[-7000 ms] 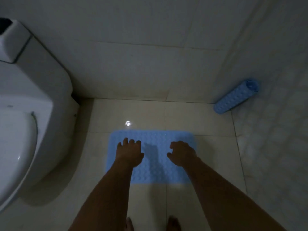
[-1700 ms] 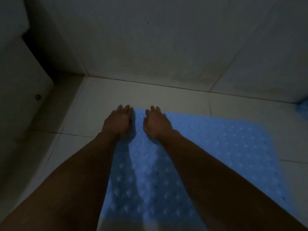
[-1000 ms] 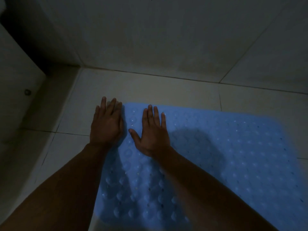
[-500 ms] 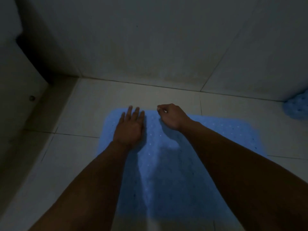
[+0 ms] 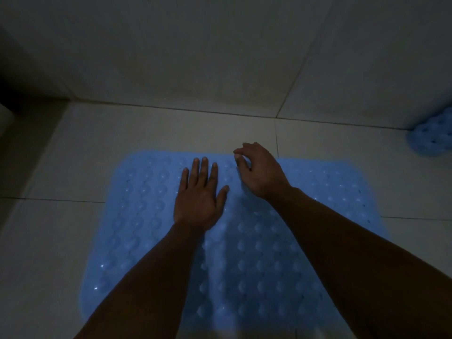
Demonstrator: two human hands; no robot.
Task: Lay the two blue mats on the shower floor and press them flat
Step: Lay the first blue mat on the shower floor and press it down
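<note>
The bumpy blue mat [image 5: 244,241] lay spread on the tiled shower floor [image 5: 61,241] at centre frame. The left hand [image 5: 199,199] pressed it flat-palmed, its grip wide; the right hand [image 5: 259,171] hooked curled fingertips at the far edge, holding nothing. Pressing unevenly risked leaving that edge lifted, and the second mat [image 5: 433,135] remained rolled at upper right.

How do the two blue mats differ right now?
The near mat lies spread flat on the floor; the far mat sits bunched by the wall. The left hand presses the near mat; nothing touches the far one. The near mat shows almost whole, the far one partly. Both are blue and bumpy.
</note>
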